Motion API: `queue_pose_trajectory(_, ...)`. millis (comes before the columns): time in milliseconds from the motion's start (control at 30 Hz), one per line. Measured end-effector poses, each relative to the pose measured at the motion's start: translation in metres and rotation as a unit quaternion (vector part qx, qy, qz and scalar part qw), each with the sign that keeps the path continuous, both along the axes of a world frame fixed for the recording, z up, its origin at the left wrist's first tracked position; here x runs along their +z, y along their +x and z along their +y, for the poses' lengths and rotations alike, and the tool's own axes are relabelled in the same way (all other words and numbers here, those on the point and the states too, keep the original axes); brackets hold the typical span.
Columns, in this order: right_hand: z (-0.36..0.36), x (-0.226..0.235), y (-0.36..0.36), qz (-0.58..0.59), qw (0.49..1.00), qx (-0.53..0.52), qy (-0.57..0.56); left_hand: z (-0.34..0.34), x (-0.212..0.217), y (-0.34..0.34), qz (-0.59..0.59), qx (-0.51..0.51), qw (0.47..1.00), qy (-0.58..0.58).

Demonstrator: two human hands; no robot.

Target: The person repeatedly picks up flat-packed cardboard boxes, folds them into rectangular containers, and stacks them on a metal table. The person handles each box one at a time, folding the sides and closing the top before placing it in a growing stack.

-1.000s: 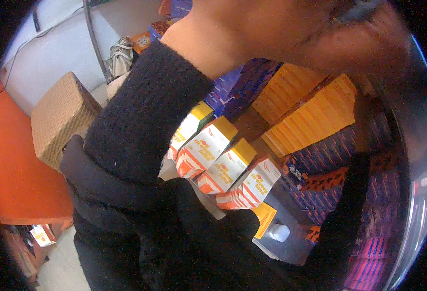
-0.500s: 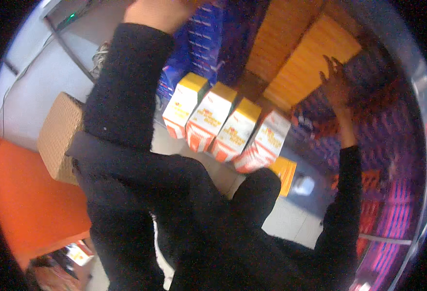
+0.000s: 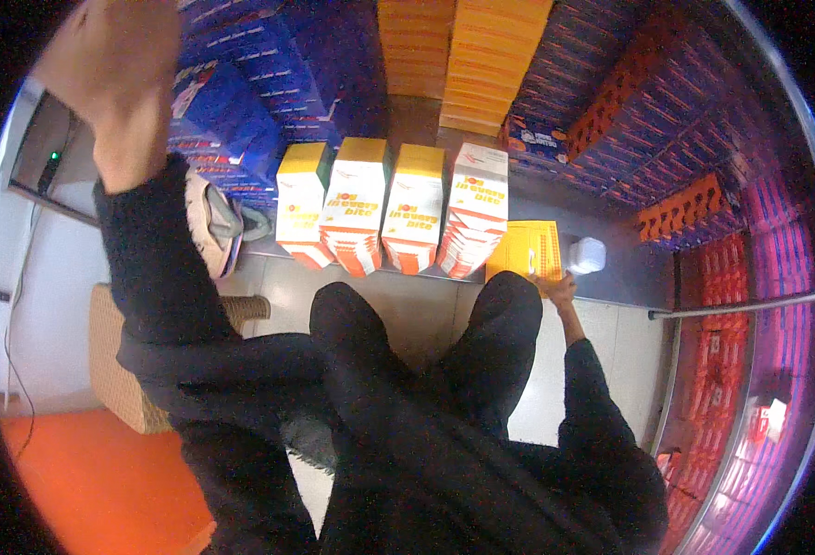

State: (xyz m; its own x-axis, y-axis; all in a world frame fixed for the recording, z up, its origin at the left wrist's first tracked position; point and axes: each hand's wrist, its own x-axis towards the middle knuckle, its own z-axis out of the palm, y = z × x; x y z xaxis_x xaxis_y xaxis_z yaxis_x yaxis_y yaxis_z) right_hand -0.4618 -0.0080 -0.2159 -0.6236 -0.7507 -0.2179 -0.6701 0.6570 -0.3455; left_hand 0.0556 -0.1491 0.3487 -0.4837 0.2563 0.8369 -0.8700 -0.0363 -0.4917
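Note:
Raised at the upper left is my left hand (image 3: 116, 79), near stacked blue boxes (image 3: 227, 111); its fingers run out of the picture. My right hand (image 3: 560, 289) is low at the near edge of the shelf. Its fingers are closed at the corner of a flat yellow packet (image 3: 526, 248) with fine print. Beside that packet stands a small white container (image 3: 586, 255). Left of it, several tall white, red and yellow cartons (image 3: 414, 205) stand in a row. My knee covers part of the packet's near edge.
Yellow-orange boxes (image 3: 495, 60) are stacked at the back, with dark blue and orange boxes (image 3: 602, 102) to the right. A metal rail (image 3: 740, 305) crosses in front of red boxes (image 3: 724, 347). Shoes (image 3: 211, 222) and a woven stool (image 3: 116, 361) are at left.
My right hand has come down from the stacked boxes to the yellow packet. My left hand has shifted left. The view has turned, and the cartons now appear more upright.

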Motion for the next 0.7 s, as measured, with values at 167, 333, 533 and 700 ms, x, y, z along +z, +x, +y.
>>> queue_pose_trajectory(167,0.005,-0.055,0.008,0.004,0.987,-0.113,0.113,-0.009,-0.022,0.017,0.008,0.009,0.998,0.054)
queue_pose_trajectory(333,-0.026,-0.050,0.003,-0.028,0.979,-0.196,0.048,-0.012,-0.037,0.033,0.004,0.021,0.996,0.091)
queue_pose_trajectory(533,-0.037,-0.021,-0.031,-0.344,0.891,-0.145,-0.259,-0.015,-0.041,0.044,0.001,0.011,0.991,0.133)
queue_pose_trajectory(700,-0.067,-0.018,-0.049,0.029,0.996,-0.031,-0.077,-0.023,-0.058,0.055,0.026,0.037,0.985,0.166)
